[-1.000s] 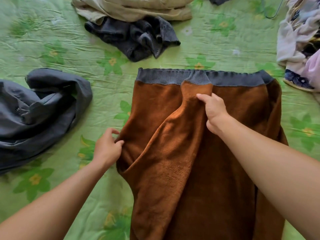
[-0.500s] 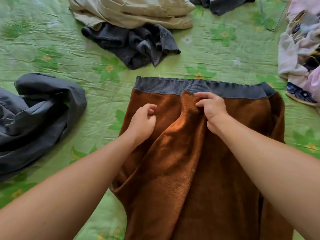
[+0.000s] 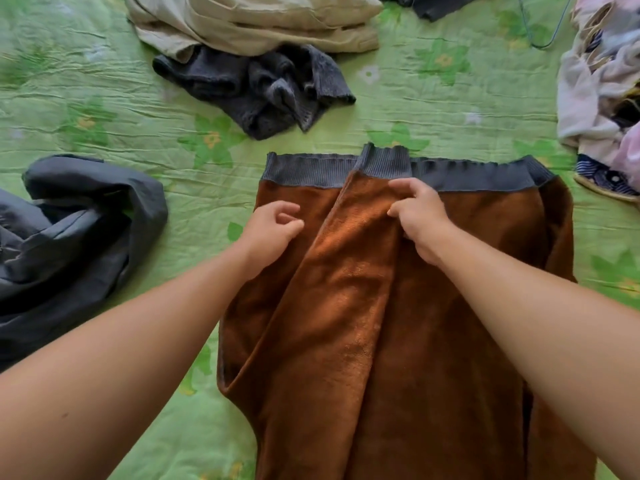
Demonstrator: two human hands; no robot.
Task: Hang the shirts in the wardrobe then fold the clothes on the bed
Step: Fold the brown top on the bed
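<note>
Obs.: The brown fleece garment lay flat from centre frame to the lower edge on the green bedsheet. Its grey ribbed band ran across mid-frame.

Change: A second before, the left hand was at the garment's left edge, low in the frame. It had since come up and in, to sit on the fleece just below the band and beside the folded-over flap. Its fingers were curled with the thumb close. I could not tell whether any cloth was caught between them.

The right hand had kept its place. Its fingers were curled and pinching the flap's upper edge just under the band. The flap's ribbed end now stood slightly above the band line.

Reading: One side looked folded to the middle, and the top edges were being squared. This was the folding stage, with this piece not yet finished.

Unfolded: dark grey garment at left, grey knit and beige garment at upper centre, pile of light clothes at the right edge.
</note>
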